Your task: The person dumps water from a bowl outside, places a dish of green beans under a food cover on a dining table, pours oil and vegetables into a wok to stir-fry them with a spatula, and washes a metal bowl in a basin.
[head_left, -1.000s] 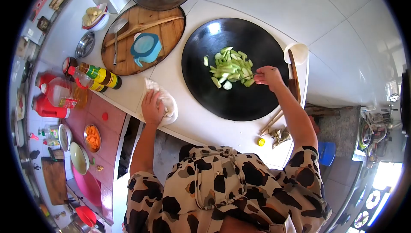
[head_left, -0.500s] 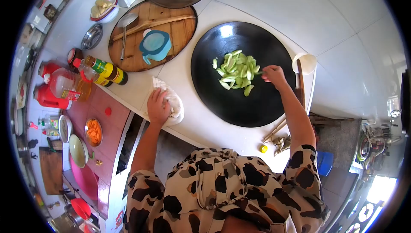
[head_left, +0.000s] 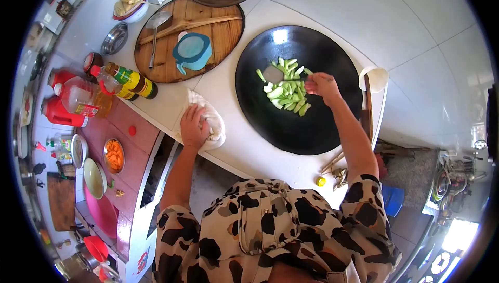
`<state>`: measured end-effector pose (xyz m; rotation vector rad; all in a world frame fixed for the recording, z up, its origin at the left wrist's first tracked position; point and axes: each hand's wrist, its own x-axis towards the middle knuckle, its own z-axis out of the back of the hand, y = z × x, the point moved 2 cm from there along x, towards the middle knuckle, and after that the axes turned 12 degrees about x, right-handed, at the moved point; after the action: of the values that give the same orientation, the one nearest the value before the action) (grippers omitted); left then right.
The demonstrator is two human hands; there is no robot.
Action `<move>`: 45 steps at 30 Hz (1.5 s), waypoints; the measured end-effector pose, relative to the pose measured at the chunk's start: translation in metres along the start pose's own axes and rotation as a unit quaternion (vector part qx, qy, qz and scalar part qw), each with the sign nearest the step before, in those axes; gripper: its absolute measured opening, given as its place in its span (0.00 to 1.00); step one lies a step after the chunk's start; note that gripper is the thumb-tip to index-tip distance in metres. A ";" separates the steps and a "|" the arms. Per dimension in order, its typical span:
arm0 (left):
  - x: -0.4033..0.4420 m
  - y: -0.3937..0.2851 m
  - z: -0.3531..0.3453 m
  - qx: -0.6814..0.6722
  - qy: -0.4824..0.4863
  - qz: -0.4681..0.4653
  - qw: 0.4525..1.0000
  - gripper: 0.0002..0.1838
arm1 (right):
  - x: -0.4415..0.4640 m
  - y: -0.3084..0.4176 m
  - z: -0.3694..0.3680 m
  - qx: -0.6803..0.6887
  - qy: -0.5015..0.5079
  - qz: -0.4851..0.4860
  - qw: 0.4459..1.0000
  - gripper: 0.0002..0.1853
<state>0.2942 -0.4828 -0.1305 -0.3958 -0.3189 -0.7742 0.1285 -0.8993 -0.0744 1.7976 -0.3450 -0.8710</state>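
My right hand (head_left: 323, 87) is closed round the handle of a metal spatula (head_left: 273, 74) over the large black wok (head_left: 291, 132). The spatula's rounded grey head is among pale green vegetable slices (head_left: 286, 94), heaped in the middle of the wok. On the counter left of the wok, my left hand (head_left: 194, 126) lies on a crumpled white cloth (head_left: 214, 121), its fingers stretched over it. Behind the cloth, a round wooden board (head_left: 218, 41) carries a blue-lidded container (head_left: 192, 51), a metal ladle (head_left: 158, 20) and a long wooden stick.
Oil and sauce bottles (head_left: 132, 81) stand at the left. Lower down are a bowl of orange pieces (head_left: 114, 156) and a green bowl (head_left: 95, 181). A white scoop (head_left: 374, 78) touches the wok's right side. A yellow cap (head_left: 320, 181) lies near the front edge.
My right hand has shifted a little left and up, and the spatula's head now shows above the slices. Some slices have been stirred into new positions. My left hand stays on the cloth.
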 end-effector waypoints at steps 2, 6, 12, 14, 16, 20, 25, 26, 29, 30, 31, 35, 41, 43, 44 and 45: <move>-0.001 -0.001 0.001 0.001 -0.006 -0.004 1.000 0.19 | -0.002 -0.016 0.029 -0.002 -0.043 -0.041 0.998 0.10; 0.000 -0.005 0.003 -0.002 -0.017 -0.012 1.000 0.19 | -0.029 -0.006 0.069 -0.070 -0.037 -0.014 0.997 0.11; 0.003 -0.003 0.003 0.001 -0.013 -0.028 1.000 0.18 | -0.081 0.089 0.097 -0.265 -0.056 -0.102 0.957 0.09; 0.001 -0.002 0.001 0.000 -0.008 -0.021 1.000 0.19 | -0.080 0.085 0.093 -0.284 -0.039 -0.131 0.949 0.09; 0.000 -0.003 0.001 0.003 -0.013 -0.019 1.000 0.18 | -0.073 0.065 0.086 -0.248 -0.035 -0.139 0.958 0.09; -0.002 -0.001 0.000 -0.004 -0.024 -0.020 1.000 0.18 | -0.053 0.003 0.062 -0.087 -0.054 -0.090 0.991 0.09; 0.000 -0.005 0.006 -0.007 -0.031 -0.033 0.999 0.18 | -0.061 0.029 0.070 -0.072 -0.027 0.015 0.997 0.10; 0.001 -0.005 0.005 -0.009 -0.032 -0.033 0.999 0.18 | -0.059 0.040 0.075 -0.149 -0.022 0.037 0.988 0.10; 0.001 -0.004 0.004 0.006 -0.043 -0.036 0.998 0.18 | -0.043 0.070 0.094 -0.331 -0.028 0.067 0.941 0.10; 0.000 -0.004 0.002 0.002 -0.035 -0.027 0.999 0.18 | -0.033 0.075 0.102 -0.361 -0.041 0.052 0.930 0.10; -0.002 -0.002 0.001 -0.001 -0.028 -0.019 0.999 0.19 | -0.025 0.075 0.105 -0.390 -0.054 0.039 0.918 0.10; -0.003 0.004 -0.004 0.000 -0.012 -0.013 1.000 0.19 | 0.009 0.035 0.097 -0.217 -0.114 0.024 0.969 0.08; -0.001 0.002 -0.001 -0.020 -0.008 -0.028 0.999 0.19 | -0.014 0.022 0.027 -0.293 0.080 0.118 0.946 0.09; -0.001 -0.003 0.004 -0.015 -0.022 -0.039 0.999 0.19 | -0.026 0.043 0.032 -0.314 0.106 0.137 0.934 0.09; -0.003 -0.002 0.001 -0.009 -0.021 -0.053 0.998 0.20 | -0.025 0.044 0.039 -0.319 0.116 0.184 0.922 0.09; -0.008 0.003 -0.009 -0.019 -0.034 -0.071 0.997 0.21 | -0.041 0.060 0.026 -0.443 0.048 0.177 0.878 0.10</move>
<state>0.2923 -0.4796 -0.1425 -0.4384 -0.3991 -0.9079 0.0920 -0.9166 -0.0090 0.8751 -0.1525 -0.5322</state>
